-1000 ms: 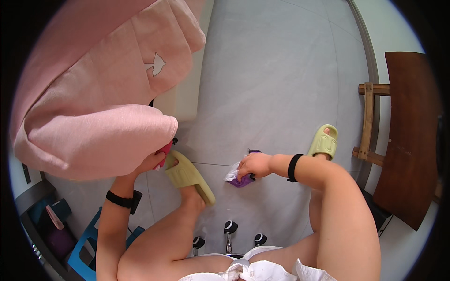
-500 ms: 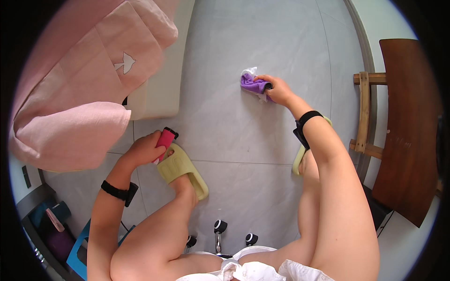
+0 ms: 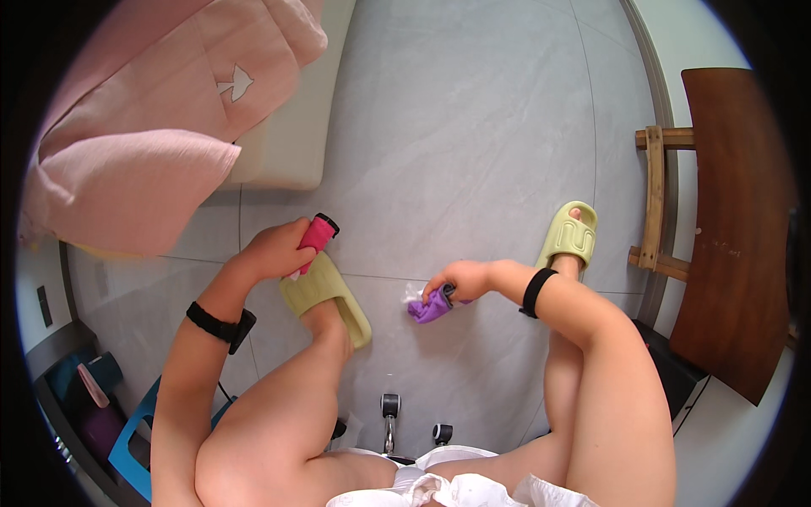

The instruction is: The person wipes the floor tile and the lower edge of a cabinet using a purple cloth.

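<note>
My left hand (image 3: 283, 248) is closed around a small pink bundle with a black end (image 3: 318, 233), held above the left slipper (image 3: 306, 287); its exact kind does not show. A bit of white pokes out below my fingers. My right hand (image 3: 465, 280) grips a crumpled purple cloth (image 3: 431, 307) between my knees, low over the floor. Something dark shows at the cloth's upper edge, under my fingers. Thin white crumpled material (image 3: 412, 292) sticks out beside it; I cannot tell whether it is plastic or tissue.
Pink bedding (image 3: 169, 101) hangs over a pale bed base (image 3: 296, 156) at the far left. On the right stands a brown wooden board (image 3: 731, 228) with a wooden frame (image 3: 653, 203). Chair casters (image 3: 389, 406) are below me. A blue plastic item (image 3: 135, 452) lies lower left.
My right hand has come back toward me and a little left with the purple cloth. My left hand has shifted slightly right and away, still holding the pink bundle.
</note>
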{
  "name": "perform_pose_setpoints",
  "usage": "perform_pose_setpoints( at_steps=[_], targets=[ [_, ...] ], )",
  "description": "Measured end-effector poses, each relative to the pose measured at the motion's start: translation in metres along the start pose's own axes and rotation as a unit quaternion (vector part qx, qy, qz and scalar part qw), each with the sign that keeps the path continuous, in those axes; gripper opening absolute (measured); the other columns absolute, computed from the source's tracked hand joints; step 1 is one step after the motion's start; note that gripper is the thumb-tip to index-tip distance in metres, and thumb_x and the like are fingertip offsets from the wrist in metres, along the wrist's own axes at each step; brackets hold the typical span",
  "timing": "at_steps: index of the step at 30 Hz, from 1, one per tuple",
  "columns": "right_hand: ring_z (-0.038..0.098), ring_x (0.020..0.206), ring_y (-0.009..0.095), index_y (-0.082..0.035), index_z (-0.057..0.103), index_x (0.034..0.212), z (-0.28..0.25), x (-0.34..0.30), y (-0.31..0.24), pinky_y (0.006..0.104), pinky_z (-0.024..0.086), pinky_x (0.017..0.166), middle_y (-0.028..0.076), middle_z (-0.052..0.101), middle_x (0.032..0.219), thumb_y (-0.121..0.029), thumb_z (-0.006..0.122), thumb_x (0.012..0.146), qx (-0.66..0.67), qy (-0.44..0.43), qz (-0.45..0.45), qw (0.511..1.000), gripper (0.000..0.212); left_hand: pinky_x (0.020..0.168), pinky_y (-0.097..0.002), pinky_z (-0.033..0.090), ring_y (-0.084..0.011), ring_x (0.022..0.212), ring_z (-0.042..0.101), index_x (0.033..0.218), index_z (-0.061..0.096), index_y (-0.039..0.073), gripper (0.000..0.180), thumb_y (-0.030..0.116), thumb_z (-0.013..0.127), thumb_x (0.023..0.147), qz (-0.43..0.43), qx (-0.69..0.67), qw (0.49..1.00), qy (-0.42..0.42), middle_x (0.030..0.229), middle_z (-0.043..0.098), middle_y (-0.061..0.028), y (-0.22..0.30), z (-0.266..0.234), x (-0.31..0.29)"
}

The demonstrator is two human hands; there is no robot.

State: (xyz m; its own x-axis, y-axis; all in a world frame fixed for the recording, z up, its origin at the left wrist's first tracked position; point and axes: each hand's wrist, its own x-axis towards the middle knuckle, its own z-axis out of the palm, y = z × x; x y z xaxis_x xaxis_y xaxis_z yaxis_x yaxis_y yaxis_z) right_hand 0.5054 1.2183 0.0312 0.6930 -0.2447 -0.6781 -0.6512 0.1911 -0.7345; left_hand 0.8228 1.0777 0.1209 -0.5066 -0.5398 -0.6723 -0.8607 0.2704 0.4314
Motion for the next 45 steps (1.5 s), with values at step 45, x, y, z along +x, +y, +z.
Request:
perform_pose_setpoints(
  at_steps=[45],
  targets=[
    [0.056,0.102,0.015,-0.004,0.056,0.12,0.353,-0.25,-0.254,0.0287,0.044,0.09,0.006,0.06,0.113,-0.011,0.063,0.085,0.401,0.698,-0.025,0.593,0.037,0.065,-0.036,0.049,-0.0256,0.074,0.065,0.092,0.058,0.003,0.029,0.024,0.06,0.074,0.3,0.194,0.934,-0.032,0.081,0.065,-0.0152,0.089,-0.091,-0.177]
  ],
)
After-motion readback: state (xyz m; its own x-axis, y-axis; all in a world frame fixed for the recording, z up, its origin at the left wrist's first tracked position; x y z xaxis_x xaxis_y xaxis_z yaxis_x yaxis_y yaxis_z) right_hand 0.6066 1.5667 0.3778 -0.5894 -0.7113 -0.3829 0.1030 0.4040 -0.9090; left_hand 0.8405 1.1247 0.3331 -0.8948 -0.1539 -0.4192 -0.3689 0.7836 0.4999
